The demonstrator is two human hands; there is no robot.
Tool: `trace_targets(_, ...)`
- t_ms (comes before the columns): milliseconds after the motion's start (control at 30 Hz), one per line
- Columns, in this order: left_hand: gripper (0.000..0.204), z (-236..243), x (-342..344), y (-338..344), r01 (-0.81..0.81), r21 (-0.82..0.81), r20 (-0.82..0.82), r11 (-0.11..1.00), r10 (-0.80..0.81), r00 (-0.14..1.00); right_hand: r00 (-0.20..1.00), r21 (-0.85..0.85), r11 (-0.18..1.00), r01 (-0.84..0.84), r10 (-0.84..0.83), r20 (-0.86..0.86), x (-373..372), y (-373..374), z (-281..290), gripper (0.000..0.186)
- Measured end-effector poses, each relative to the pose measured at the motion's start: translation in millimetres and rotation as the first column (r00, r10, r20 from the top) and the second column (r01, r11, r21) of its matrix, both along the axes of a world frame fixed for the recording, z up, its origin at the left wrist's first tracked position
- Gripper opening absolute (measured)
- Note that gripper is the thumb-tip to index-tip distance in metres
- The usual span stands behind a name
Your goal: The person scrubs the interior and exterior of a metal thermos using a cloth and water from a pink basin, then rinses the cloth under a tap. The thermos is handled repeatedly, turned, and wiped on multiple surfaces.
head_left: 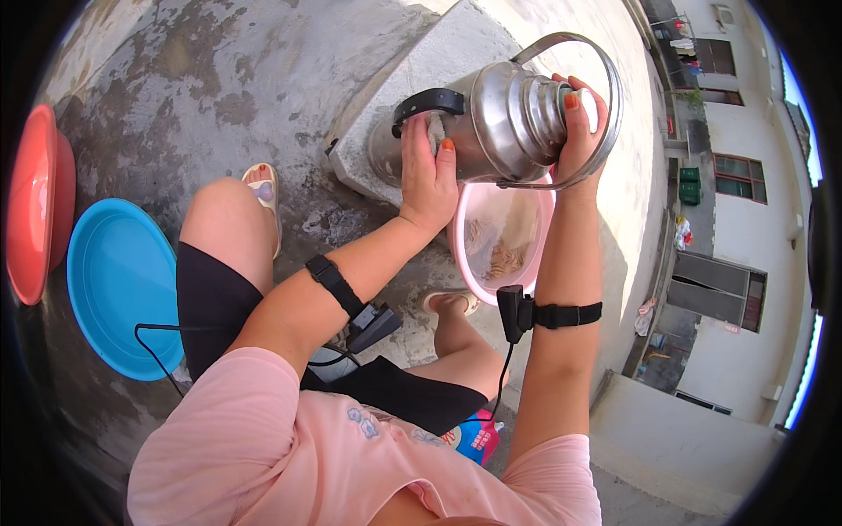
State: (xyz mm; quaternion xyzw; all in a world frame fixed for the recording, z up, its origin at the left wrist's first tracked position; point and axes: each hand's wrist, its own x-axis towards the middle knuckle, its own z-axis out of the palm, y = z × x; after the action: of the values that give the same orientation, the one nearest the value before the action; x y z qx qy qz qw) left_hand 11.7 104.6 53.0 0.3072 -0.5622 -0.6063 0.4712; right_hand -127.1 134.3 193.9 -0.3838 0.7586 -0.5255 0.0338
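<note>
A steel thermos flask (495,118) with a black side handle and a raised metal carrying handle lies tilted on its side over a pale concrete block (393,101), its top toward the right. My left hand (425,175) presses a grey cloth (436,131) to the flask's body, just below the black handle. My right hand (576,145) grips the flask's neck, thumb beside the white top (588,107). Below the flask, a pink basin (456,241) holds murky water and some beige material I cannot make out clearly.
A blue basin (118,289) and a red basin (31,202) stand on the stained concrete ground at left, beside my bent knee. A blue-and-pink pouch (478,438) lies under my right leg. A white building (737,219) with windows, doors and green bins is along the right.
</note>
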Motion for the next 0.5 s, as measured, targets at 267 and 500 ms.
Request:
trace_targets(267,0.067,-39.4,-7.8,23.8,-0.032,-0.117,-0.022,0.993,0.03,0.999,0.998,-0.126,0.992,0.013,-0.004,0.07,7.9,-0.5,-7.8,0.049)
trace_targets(500,0.06,-98.1,-13.7,48.2,-0.051,0.228,0.074,0.972,0.035,0.997,0.994,-0.151,0.988,0.023,-0.006,0.113,11.2,-3.0,-6.0,0.047)
